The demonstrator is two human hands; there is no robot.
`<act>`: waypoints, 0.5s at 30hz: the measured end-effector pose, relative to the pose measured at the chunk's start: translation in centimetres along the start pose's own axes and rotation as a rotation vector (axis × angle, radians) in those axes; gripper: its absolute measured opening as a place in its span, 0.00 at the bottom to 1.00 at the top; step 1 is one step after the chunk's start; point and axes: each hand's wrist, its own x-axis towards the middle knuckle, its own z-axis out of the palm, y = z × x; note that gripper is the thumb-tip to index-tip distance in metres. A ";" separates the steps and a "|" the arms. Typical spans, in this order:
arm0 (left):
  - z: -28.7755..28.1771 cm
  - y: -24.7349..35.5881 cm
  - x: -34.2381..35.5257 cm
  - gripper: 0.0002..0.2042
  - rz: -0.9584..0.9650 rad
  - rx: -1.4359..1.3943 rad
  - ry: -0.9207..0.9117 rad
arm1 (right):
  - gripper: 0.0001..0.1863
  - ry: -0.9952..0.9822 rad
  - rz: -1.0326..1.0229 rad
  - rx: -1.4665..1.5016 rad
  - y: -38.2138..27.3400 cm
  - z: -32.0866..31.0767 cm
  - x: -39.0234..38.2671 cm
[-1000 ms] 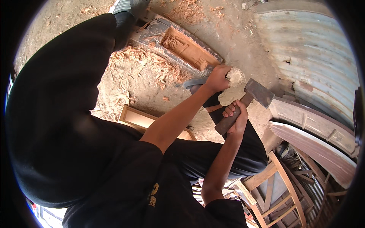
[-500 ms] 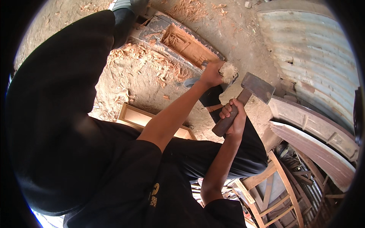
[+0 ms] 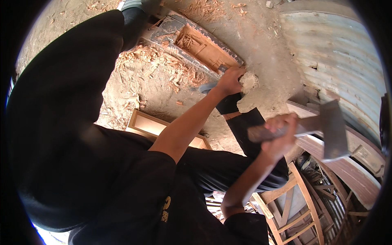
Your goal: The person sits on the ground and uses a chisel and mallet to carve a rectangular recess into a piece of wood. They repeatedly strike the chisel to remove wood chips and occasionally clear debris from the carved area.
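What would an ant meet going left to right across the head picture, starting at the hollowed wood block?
Hollowed wood block, left hand, frayed handle end, right hand, hammer head.

One wide fisheye view, from the left of two cameras on the person's head, looks steeply down from close above the black-clothed torso (image 3: 130, 200), past the nearby bare hands (image 3: 231, 81) to the brown earthen floor (image 3: 261, 45) beyond, and bends the pale corrugated metal sheet (image 3: 339, 61) toward its right rim.
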 end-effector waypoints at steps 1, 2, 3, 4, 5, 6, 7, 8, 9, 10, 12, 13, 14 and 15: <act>0.2 0.1 0.1 0.13 0.004 0.011 0.013 | 0.09 0.053 -0.044 -0.074 1.8 0.3 0.3; 0.3 0.3 0.2 0.13 -0.026 -0.015 -0.016 | 0.08 -0.074 -0.102 -0.182 5.7 -1.3 0.9; 0.6 0.3 0.3 0.13 -0.057 -0.041 -0.048 | 0.09 -0.045 0.055 -0.282 7.7 -0.9 0.5; 0.7 0.0 0.2 0.13 -0.090 -0.066 -0.076 | 0.09 -0.177 0.399 -0.420 8.1 -0.2 0.1; 0.7 -0.5 0.5 0.14 -0.096 -0.055 -0.059 | 0.10 -0.198 0.492 -0.213 8.2 0.4 -0.1; 0.7 -0.8 0.4 0.14 -0.085 -0.029 -0.043 | 0.11 -0.214 0.450 -0.252 7.9 0.4 -0.2; 0.8 -1.1 0.3 0.14 -0.073 -0.003 -0.029 | 0.11 -0.229 0.408 -0.291 7.5 0.5 -0.3; 1.0 -1.4 0.1 0.13 -0.062 0.024 -0.015 | 0.12 -0.244 0.367 -0.329 6.9 0.6 -0.3; 1.2 -1.2 -0.1 0.13 -0.066 -0.015 -0.023 | 0.11 -0.243 0.327 -0.322 6.0 0.8 -0.4; 0.9 -1.1 0.1 0.12 -0.066 -0.040 -0.025 | 0.10 -0.222 0.272 -0.275 5.0 1.0 -0.6; 0.2 -0.9 0.7 0.11 -0.058 -0.044 -0.019 | 0.08 -0.182 0.176 -0.185 2.5 0.5 -1.6; 0.3 -0.8 0.7 0.11 -0.052 -0.030 -0.017 | 0.07 -0.135 0.149 -0.054 1.5 0.1 -1.6; 0.2 -0.8 0.4 0.10 -0.047 -0.016 -0.014 | 0.06 -0.087 0.121 0.077 0.7 0.0 -1.6; 0.2 -0.6 0.3 0.10 -0.050 -0.003 -0.025 | 0.06 -0.059 0.054 0.108 -0.4 0.8 -1.7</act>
